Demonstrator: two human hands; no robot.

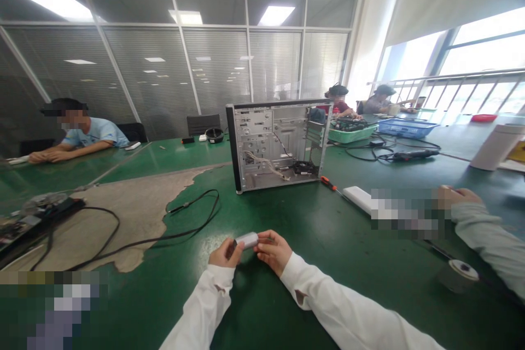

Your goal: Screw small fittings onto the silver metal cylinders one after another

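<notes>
Between my two hands is a small silver-grey block with a dark left end [248, 239], held just above the green table. My left hand [223, 253] closes thumb and fingers round its left end. At the other end, the fingertips of my right hand [275, 251] pinch it. What the block is, I cannot make out. Beyond my hands an open computer case [279, 145] stands upright, its side panel off, with loose cables and a black fan inside. An orange-handled screwdriver [328, 183] lies by the case's lower right corner.
A black cable [197, 229] curls over the worn patch [139, 202] at left. To the right are a white power strip [359, 199], another person's hand [459, 197], a roll [461, 273], a white bottle [496, 147], and green [356, 135] and blue baskets [408, 128]. Other people sit around.
</notes>
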